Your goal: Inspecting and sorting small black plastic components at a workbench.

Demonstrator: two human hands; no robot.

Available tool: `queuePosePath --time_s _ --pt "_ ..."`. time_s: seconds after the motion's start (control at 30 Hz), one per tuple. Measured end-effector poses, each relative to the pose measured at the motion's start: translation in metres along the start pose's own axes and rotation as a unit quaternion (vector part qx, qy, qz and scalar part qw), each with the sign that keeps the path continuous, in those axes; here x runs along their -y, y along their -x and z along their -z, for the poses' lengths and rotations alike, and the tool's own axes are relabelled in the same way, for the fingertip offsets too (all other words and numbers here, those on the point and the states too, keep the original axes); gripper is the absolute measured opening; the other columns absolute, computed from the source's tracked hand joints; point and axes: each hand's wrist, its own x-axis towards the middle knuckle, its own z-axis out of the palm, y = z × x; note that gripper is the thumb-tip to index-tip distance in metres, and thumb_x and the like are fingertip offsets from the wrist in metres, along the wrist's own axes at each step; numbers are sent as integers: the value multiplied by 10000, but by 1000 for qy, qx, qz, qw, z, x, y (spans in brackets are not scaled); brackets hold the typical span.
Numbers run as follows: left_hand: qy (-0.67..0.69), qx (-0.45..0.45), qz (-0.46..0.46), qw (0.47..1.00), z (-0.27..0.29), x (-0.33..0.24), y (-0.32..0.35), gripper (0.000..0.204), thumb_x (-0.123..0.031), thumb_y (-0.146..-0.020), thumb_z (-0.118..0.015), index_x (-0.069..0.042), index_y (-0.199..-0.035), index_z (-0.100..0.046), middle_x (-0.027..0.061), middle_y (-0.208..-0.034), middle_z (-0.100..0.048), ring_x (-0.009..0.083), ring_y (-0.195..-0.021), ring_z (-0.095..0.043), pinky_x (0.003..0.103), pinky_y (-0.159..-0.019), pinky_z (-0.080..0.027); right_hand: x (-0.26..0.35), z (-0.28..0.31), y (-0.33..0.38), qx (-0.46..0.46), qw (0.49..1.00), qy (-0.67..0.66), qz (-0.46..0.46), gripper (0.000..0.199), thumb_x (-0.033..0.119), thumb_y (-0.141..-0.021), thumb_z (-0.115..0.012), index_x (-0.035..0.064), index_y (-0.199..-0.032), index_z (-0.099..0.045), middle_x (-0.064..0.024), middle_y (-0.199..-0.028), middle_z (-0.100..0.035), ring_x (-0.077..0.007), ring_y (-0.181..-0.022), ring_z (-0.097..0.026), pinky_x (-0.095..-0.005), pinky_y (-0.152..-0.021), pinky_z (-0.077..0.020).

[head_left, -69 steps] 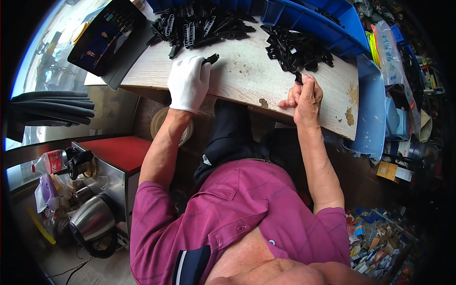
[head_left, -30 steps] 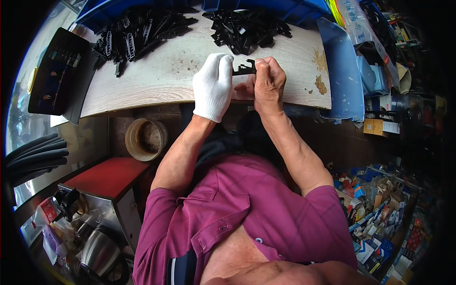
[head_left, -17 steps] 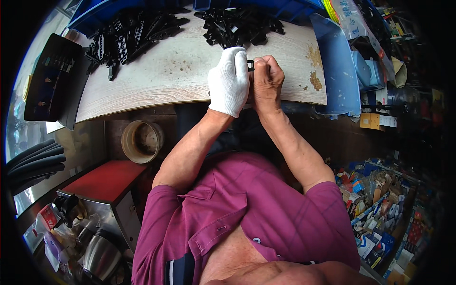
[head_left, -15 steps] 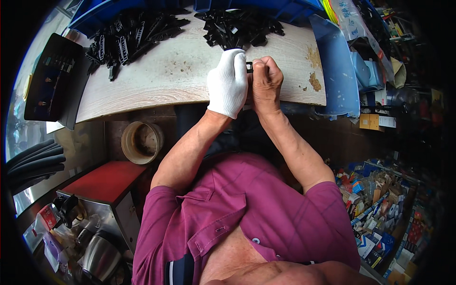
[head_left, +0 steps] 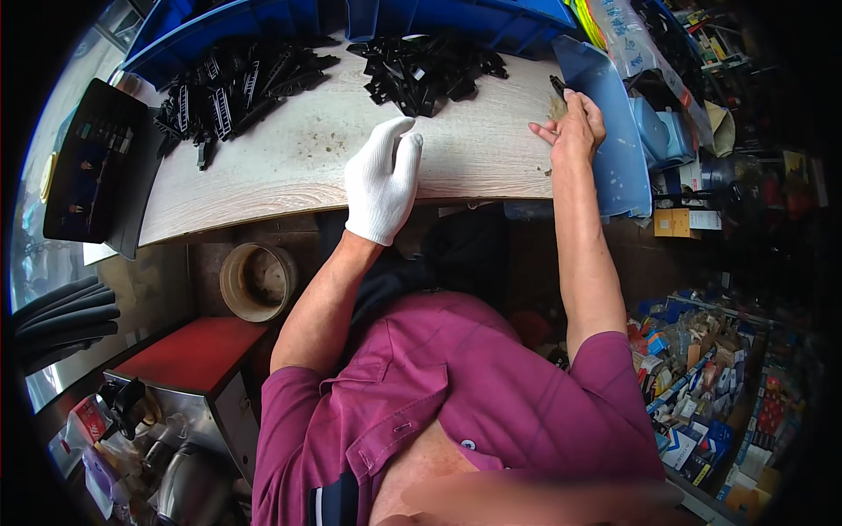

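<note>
My right hand (head_left: 576, 131), bare, pinches a small black plastic part (head_left: 558, 85) between thumb and fingers at the table's right end. It is beside the light blue bin (head_left: 605, 83), and its other fingers are loosely spread. My left hand (head_left: 382, 180) wears a white knitted glove and hovers over the front edge of the table (head_left: 474, 167). Its thumb and forefinger stand slightly apart with nothing seen between them. Just beyond the glove lies a heap of small black plastic parts (head_left: 430, 74). Farther left is a second heap of longer black parts (head_left: 250, 88), some with ladder-like slots.
Blue crates (head_left: 474, 26) line the table's back edge. A dark tablet-like screen (head_left: 92, 167) stands at the left end. Below are a round bucket (head_left: 259, 280) and a red-topped cabinet (head_left: 189, 351). Cluttered small boxes (head_left: 693, 377) fill the lower right.
My hands have come apart. The right one moved rightward to the blue bin with the black part; the gloved left one drew back a little left and nearer me.
</note>
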Motion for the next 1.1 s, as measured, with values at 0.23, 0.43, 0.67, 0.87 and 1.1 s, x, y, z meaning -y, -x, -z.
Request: queuePosePath --time_s 0.23,0.43,0.67,0.87,1.1 --pt "-38 0 -33 999 5 -1 2 220 -69 -966 -628 26 -1161 -663 125 -918 -695 124 -776 -623 267 -759 -516 -12 -41 -4 213 959 186 -7 389 218 -818 -824 49 -1129 -662 2 -658 -554 -76 -414 -428 -292 -428 -514" --pt "-64 -4 -56 996 0 -3 1 226 -104 -939 -663 -13 -1146 -666 160 -915 -713 251 -798 -715 318 -729 -542 -8 -60 -4 226 899 357 114 210 278 -813 -784 117 -949 -776 -24 -900 -694 -125 -566 -541 -261 -365 -408" --pt "-46 -21 -57 997 2 -1 -1 228 -115 -928 -670 -9 -1130 -677 187 -964 -707 300 -867 -709 336 -758 -548 -19 -47 -13 212 918 321 99 251 260 -850 -732 27 -941 -721 -60 -647 -599 -166 -446 -537 -315 -406 -498" --pt "-34 -10 -32 999 -1 4 -19 320 -133 -945 -646 -44 -1253 -636 149 -1132 -672 248 -892 -690 320 -789 -544 -10 -29 45 384 916 66 -93 164 208 -934 -670 54 -928 -613 14 -487 -423 -103 -408 -442 -357 -515 -582" --pt "-2 46 -18 999 -8 4 -27 173 -162 -946 -645 -58 -1066 -714 157 -894 -711 279 -801 -710 339 -722 -548 -19 -40 93 490 865 -2 -105 152 182 -957 -655 32 -927 -650 28 -598 -510 -56 -442 -424 -246 -432 -454"
